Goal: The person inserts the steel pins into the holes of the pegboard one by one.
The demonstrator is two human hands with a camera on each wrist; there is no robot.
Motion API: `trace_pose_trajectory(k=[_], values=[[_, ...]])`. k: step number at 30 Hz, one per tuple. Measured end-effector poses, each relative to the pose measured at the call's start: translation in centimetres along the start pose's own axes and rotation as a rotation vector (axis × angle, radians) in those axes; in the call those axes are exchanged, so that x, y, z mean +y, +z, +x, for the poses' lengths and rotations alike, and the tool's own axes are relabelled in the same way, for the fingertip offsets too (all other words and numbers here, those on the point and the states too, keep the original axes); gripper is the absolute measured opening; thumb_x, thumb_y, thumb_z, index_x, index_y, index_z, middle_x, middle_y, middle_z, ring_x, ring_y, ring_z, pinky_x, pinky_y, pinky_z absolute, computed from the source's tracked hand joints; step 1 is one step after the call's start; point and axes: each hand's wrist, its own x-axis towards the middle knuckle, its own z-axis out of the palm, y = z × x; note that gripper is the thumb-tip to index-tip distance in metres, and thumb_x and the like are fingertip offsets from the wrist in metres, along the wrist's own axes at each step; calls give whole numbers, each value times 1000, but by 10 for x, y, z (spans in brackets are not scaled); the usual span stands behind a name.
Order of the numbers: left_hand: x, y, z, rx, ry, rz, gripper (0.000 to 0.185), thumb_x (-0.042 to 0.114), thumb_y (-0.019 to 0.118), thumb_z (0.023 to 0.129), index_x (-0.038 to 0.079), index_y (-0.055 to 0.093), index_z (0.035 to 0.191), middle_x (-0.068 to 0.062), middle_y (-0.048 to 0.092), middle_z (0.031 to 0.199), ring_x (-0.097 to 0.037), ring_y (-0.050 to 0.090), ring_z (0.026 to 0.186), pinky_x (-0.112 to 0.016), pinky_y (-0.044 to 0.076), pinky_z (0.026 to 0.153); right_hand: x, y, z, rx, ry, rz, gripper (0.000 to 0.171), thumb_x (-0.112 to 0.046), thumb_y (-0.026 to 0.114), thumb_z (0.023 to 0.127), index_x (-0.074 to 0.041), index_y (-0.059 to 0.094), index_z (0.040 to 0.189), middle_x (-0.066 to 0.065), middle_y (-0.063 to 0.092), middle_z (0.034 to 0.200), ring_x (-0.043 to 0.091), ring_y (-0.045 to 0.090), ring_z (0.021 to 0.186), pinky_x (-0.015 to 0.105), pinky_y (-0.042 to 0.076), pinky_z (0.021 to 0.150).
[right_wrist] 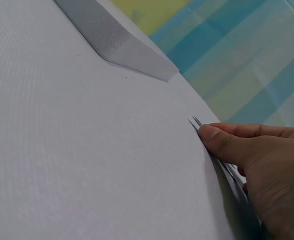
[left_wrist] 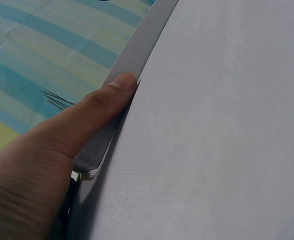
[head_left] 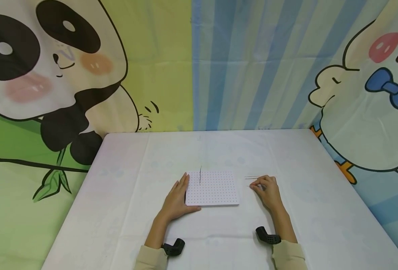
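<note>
A white perforated board [head_left: 212, 188] lies flat on the table, with one thin needle [head_left: 200, 175] standing upright near its far left corner. My left hand [head_left: 177, 199] lies flat with straight fingers against the board's left edge [left_wrist: 132, 55]; its thumb [left_wrist: 94, 110] presses the side. To the right of the board, a few thin metal needles [head_left: 252, 177] lie on the cloth. My right hand [head_left: 267, 190] rests there, and its thumb [right_wrist: 221, 142] and fingers pinch the needles [right_wrist: 194, 122], whose tips stick out past the thumb.
A white cloth covers the table [head_left: 151, 157]. Cartoon backdrops hang behind and to both sides: a panda [head_left: 44, 75] on the left, a duck [head_left: 371, 105] on the right. Black wrist camera mounts [head_left: 173, 247] sit at both cuffs.
</note>
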Motion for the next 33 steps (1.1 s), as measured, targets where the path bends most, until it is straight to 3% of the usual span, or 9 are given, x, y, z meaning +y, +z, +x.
trace_pose_trajectory(k=[15, 22, 27, 33], values=[[-1, 1, 0, -3, -9, 2, 124, 65, 75, 58, 5, 14, 148, -8, 12, 153, -15, 12, 139, -32, 10, 113, 0, 1, 0, 15, -67, -58, 7, -8, 75, 74, -12, 70, 75, -2, 63, 78, 14, 45, 77, 29, 37, 64], [0, 1, 1, -3, -4, -11, 124, 63, 75, 58, 5, 13, 148, -9, 12, 153, -16, 13, 139, -34, 11, 113, -1, 1, 0, 36, -34, -69, 7, -9, 74, 76, -9, 69, 80, 0, 63, 79, 15, 49, 76, 30, 41, 64], [0, 0, 1, -15, -11, -13, 123, 63, 75, 59, 5, 13, 148, -8, 11, 154, -15, 11, 139, -33, 10, 113, -6, 3, 1, 68, 15, 14, 6, -10, 71, 79, -9, 69, 84, -1, 65, 81, 10, 54, 72, 18, 43, 61], [1, -1, 0, -22, -13, -20, 123, 62, 76, 59, 4, 13, 148, -7, 11, 154, -15, 11, 139, -32, 9, 113, -25, 7, 5, 115, 107, 231, 10, -16, 64, 87, -6, 66, 90, 2, 64, 78, 10, 52, 69, 15, 41, 60]])
